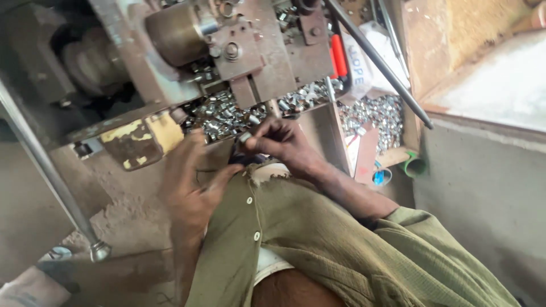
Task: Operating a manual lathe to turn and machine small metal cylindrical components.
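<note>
At the front edge of the machine [250, 51], just below its tray [318, 122] of small metal rings [222, 116]: one ring [244, 136] pinched in the right hand [278, 141], fingertips [253, 139] closed narrow on it. Ring sits just in front of the tray lip, touching the fingers only, as far as can be told.

Left hand [190, 182] just below and left of the ring, palm turned toward it, fingers loosely spread; holds nothing visible. Thumb side lies near the right hand, whether touching cannot be told.

Below the hands, olive shirt [318, 244] with pale buttons, collar frayed.

Above the ring, the heap of rings spreads across the tray under a brass-coloured cylinder [173, 34] and bolted steel plates. Left of the tray, a block with chipped yellow paint [142, 139]. Right of the machine, a second pile of rings [378, 113] in a box [406, 133], a red handle [339, 54] above it, a dark rod [378, 59] slanting across. Far left of the machine, a grey lever [48, 170] ending in a knob. Right beyond the box, a concrete ledge [483, 170].
</note>
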